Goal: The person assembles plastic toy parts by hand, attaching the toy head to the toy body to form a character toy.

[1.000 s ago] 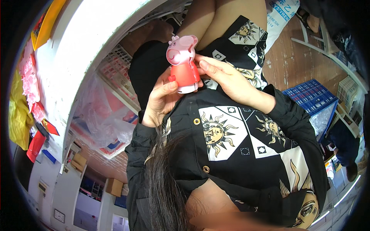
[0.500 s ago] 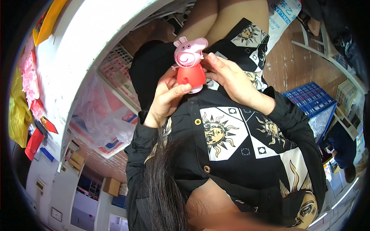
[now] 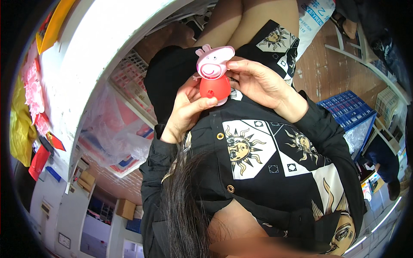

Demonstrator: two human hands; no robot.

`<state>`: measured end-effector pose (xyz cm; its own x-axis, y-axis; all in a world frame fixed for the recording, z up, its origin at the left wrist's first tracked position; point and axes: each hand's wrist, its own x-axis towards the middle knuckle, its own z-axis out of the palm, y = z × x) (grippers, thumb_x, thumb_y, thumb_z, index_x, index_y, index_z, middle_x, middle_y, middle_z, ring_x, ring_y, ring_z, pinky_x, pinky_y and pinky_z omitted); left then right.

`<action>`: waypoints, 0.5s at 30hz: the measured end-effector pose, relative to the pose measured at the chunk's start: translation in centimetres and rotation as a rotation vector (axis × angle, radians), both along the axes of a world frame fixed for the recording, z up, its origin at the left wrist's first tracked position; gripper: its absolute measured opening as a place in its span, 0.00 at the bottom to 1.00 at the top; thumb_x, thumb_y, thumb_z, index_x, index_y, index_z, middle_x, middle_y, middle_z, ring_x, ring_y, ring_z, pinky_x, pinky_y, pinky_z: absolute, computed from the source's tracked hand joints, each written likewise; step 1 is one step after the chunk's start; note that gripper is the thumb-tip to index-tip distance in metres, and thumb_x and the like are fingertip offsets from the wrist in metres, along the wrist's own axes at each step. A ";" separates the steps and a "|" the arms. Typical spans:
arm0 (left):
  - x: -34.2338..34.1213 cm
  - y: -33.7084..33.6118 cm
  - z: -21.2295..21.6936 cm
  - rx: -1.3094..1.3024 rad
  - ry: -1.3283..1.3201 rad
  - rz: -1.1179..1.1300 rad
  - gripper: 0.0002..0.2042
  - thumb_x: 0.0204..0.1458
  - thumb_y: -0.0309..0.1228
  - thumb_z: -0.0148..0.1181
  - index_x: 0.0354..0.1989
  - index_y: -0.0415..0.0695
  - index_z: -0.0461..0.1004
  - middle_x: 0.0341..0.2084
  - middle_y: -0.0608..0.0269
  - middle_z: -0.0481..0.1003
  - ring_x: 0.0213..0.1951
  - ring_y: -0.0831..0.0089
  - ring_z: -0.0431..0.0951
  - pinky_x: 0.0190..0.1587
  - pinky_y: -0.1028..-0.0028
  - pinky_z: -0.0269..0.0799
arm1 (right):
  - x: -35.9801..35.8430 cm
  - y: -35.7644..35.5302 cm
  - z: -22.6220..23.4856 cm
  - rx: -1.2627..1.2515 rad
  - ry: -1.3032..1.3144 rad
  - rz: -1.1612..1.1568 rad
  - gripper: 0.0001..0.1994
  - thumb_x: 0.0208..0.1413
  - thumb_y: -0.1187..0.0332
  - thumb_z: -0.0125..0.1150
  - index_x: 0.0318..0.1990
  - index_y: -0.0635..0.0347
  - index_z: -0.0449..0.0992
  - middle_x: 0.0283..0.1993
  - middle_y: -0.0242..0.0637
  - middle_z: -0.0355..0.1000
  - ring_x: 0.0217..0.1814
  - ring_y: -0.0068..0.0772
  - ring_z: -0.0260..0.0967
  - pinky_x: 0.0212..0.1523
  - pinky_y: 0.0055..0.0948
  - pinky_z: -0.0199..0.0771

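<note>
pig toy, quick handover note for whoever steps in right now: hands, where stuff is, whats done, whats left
Left hand: closed around the red body of the pig toy, thumb across its front.
Right hand: fingertips on the side of the toy's pink head.
Toy: held in the air in front of the black sun-print shirt, face toward the camera, clear of the white table. A blue crate sits on the floor on the right.
Done: toy is up and held in both hands.
Left: it is not yet set down anywhere.
</note>
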<state>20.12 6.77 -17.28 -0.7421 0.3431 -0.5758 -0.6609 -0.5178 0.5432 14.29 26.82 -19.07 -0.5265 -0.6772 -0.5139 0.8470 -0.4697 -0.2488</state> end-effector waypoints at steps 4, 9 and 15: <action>0.1 0.0 -0.5 0.014 0.038 -0.014 0.33 0.42 0.24 0.65 0.58 0.34 0.58 0.51 0.52 0.68 0.54 0.65 0.70 0.59 0.68 0.63 | 0.0 0.2 -0.1 -0.003 -0.026 0.001 0.15 0.57 0.68 0.56 0.49 0.64 0.72 0.49 0.35 0.71 0.52 0.23 0.67 0.56 0.28 0.63; 0.0 -0.2 -1.0 0.095 0.011 -0.012 0.31 0.44 0.30 0.64 0.57 0.33 0.58 0.49 0.47 0.69 0.51 0.59 0.72 0.58 0.64 0.64 | 0.1 0.0 0.3 -0.016 -0.014 -0.023 0.16 0.53 0.72 0.55 0.50 0.67 0.71 0.52 0.38 0.69 0.53 0.24 0.66 0.56 0.27 0.62; -0.3 0.4 0.1 -0.054 0.019 -0.040 0.35 0.44 0.42 0.63 0.55 0.31 0.59 0.44 0.45 0.71 0.46 0.58 0.75 0.53 0.65 0.69 | 0.2 0.2 0.7 -0.005 0.011 -0.044 0.19 0.51 0.74 0.54 0.53 0.69 0.68 0.58 0.41 0.65 0.56 0.30 0.64 0.57 0.31 0.62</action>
<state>19.79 7.21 -17.23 -0.7394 0.3420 -0.5799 -0.6698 -0.4607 0.5823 14.46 27.06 -18.33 -0.5616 -0.6558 -0.5045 0.8226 -0.5081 -0.2553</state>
